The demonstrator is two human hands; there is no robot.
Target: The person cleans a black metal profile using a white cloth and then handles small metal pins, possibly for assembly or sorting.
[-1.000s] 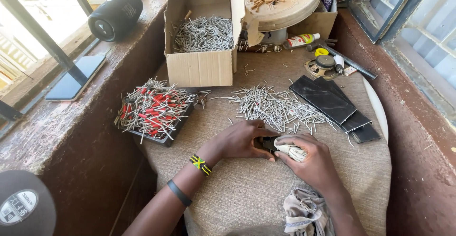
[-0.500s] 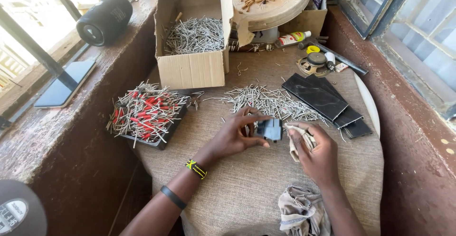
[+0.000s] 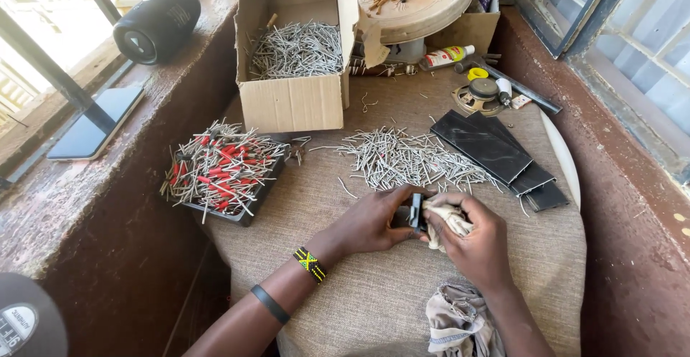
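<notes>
Pinching a small dark flat piece (image 3: 415, 210) between thumb and fingers, the left hand (image 3: 374, 220) has its grip closed on that piece, held upright just above the cloth-covered worktop (image 3: 359, 299), near its middle. The right hand (image 3: 471, 238) has its grip closed on a pale crumpled rag (image 3: 445, 220), pressed against the piece's right side, so both hands meet at it. The left wrist wears a beaded bracelet (image 3: 310, 264), with a black band (image 3: 271, 304) further up the arm.

Just beyond the hands lies a loose heap of thin metal pins (image 3: 402, 159), spread toward the worktop's far side. To the right of the heap, black flat strips (image 3: 496, 149) lie stacked near the right edge. At the left edge a dark tray (image 3: 241, 210) holds pins with red sleeves (image 3: 219, 167). Behind it stands an open cardboard box (image 3: 291, 102) with more grey pins inside. At the near edge, below the right wrist, another bunched cloth (image 3: 456, 321) lies. A black cylinder speaker (image 3: 158, 23) rests on the ledge at the left.
</notes>
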